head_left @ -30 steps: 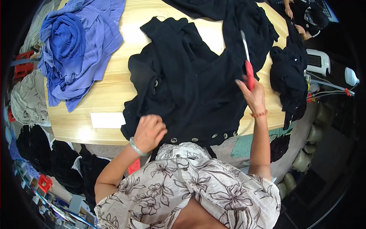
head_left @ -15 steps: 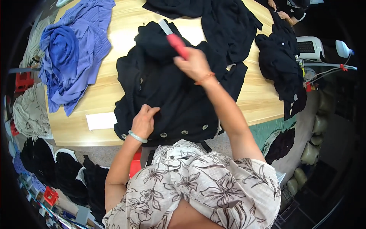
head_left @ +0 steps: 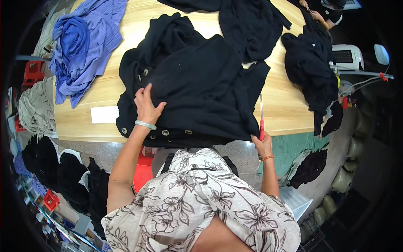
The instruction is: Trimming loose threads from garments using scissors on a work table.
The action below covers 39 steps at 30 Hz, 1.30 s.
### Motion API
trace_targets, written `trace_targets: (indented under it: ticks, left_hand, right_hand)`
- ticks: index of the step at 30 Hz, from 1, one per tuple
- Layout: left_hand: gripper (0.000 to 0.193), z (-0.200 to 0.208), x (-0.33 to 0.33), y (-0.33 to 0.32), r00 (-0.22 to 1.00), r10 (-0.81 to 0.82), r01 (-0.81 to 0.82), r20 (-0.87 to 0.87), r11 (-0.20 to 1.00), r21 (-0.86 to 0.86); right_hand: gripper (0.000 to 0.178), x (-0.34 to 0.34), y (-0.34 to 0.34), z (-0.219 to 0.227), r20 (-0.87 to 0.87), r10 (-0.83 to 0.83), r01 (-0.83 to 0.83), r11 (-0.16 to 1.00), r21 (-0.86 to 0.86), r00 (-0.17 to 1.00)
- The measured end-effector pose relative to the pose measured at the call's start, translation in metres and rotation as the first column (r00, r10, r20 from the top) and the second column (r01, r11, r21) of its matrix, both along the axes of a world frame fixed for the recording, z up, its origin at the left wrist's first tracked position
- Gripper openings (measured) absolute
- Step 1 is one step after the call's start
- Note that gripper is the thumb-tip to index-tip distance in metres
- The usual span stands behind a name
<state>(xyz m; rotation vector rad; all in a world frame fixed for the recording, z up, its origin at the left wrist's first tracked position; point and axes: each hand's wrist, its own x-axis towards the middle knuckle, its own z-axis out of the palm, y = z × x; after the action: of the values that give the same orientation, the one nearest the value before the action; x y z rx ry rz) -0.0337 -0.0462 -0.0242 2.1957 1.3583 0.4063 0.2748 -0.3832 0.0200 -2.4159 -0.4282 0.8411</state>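
Note:
A black knitted garment (head_left: 197, 80) with round metallic buttons along its near and left edges lies spread on the wooden table in front of me. On its left part rests my left hand (head_left: 147, 108), fingers spread and pressing lightly on the cloth. At the garment's near right corner is my right hand (head_left: 262, 145), closed around a red-handled tool (head_left: 262, 129) whose thin metal blade points away from me. The same hand's thumb and fingers touch the cloth corner. Whether the tool is scissors or a blade I cannot tell.
Blue-purple knitwear (head_left: 77, 46) is heaped at the left, near a white paper rectangle (head_left: 105, 114). More black garments (head_left: 251, 29) lie at the back, and another black pile (head_left: 308, 67) hangs over the right edge. A co-worker's hands (head_left: 312, 10) show at the far right.
My right hand has come down and right from the garment's far part to its near right corner, tool still in it. The garment now lies flatter; my left hand has moved up slightly, fingers spreading.

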Motion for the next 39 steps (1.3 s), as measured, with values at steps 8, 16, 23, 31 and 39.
trace_targets:
  ticks: [8,16,23,31,39]
  left_hand:
    - [0.083,-0.007,-0.028,0.023,0.857,0.472,-0.269,0.205,0.75,-0.605]
    - [0.038,0.018,-0.042,0.004,0.822,0.399,0.128,0.407,0.566,-0.814]
    - [0.022,0.027,-0.046,0.006,0.729,0.267,0.168,0.63,0.823,-0.543]
    - [0.039,0.107,-0.123,-0.001,0.845,0.237,0.286,0.479,0.557,-0.78]
    - [0.024,-0.01,-0.165,-0.041,0.999,0.02,-0.047,-0.05,0.776,-0.628]
  right_hand:
    - [0.029,0.051,0.06,0.034,0.108,-0.029,0.021,0.997,0.08,0.994]
    - [0.067,0.079,0.241,0.008,0.187,0.308,-0.328,0.94,0.088,0.933]
    - [0.057,0.061,0.292,-0.004,0.315,0.372,-0.404,0.914,0.039,0.873]
    - [0.029,0.028,0.124,0.103,0.205,0.218,-0.271,0.92,0.282,0.954]
    - [0.036,0.007,0.063,0.053,0.174,0.238,-0.253,0.965,0.074,0.956]
